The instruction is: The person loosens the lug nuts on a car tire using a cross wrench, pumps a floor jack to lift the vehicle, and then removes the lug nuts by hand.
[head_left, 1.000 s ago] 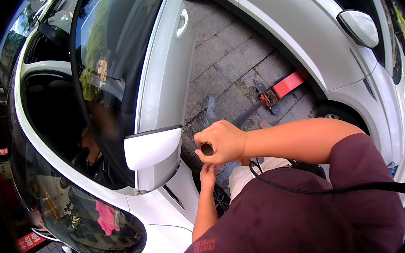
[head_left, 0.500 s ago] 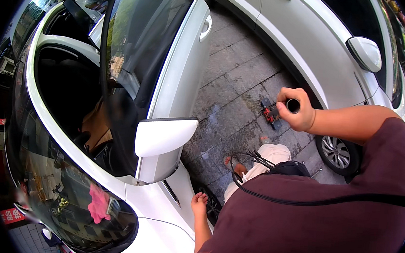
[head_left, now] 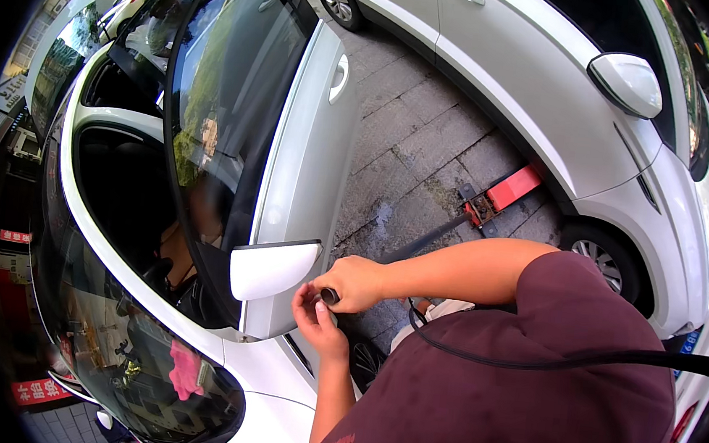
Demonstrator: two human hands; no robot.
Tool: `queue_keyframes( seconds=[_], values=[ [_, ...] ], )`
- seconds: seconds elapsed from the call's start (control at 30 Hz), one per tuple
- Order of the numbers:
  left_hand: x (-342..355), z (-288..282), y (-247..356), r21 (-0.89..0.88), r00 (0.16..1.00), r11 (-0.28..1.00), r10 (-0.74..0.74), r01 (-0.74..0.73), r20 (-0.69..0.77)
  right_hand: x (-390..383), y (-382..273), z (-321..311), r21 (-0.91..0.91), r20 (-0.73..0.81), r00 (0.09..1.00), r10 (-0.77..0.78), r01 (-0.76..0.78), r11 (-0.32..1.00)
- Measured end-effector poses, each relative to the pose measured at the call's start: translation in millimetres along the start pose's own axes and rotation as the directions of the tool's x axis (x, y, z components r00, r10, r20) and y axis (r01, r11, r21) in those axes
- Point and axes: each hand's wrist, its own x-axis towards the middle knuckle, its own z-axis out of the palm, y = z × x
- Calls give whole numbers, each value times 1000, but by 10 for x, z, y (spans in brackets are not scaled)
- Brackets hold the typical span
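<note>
Left car (head_left: 277, 383) and right car (head_left: 543, 94) at either side, with paving (head_left: 404, 133) between. Door (head_left: 315, 142) of the left car out toward the right car; on the door, near its lower corner, a mirror (head_left: 270, 271). On the paving, at the right car's edge, near its wheel (head_left: 602, 258), a jack (head_left: 513, 189). Leftward and nearer from the jack, a handle (head_left: 424, 241). Around its near end, right of the mirror, the right grip (head_left: 357, 285); just beside that end, the left grip (head_left: 320, 320).
</note>
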Motion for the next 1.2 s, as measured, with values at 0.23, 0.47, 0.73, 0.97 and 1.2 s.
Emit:
queue_keyframes(
  seconds=[0.23,0.47,0.73,0.97,1.2],
  values=[
    [636,1664,1037,13,697,846,430,-532,573,-819,81,-1195,-123,-255,953,-162,134,983],
    [1016,3286,1530,-195,504,892,398,-408,766,-1461,169,-2506,-10,-664,746,-43,49,999],
    [960,4400,1744,-242,288,912,342,-332,895,-2073,216,-3182,-105,-871,491,-34,-119,987],
    [710,3630,1579,-272,315,875,410,-400,856,-1929,-10,-2346,-142,-910,409,-65,-161,977],
    [908,1089,569,-190,490,902,376,-387,786,-670,20,-331,-377,-730,667,-149,-210,902]
  ],
)
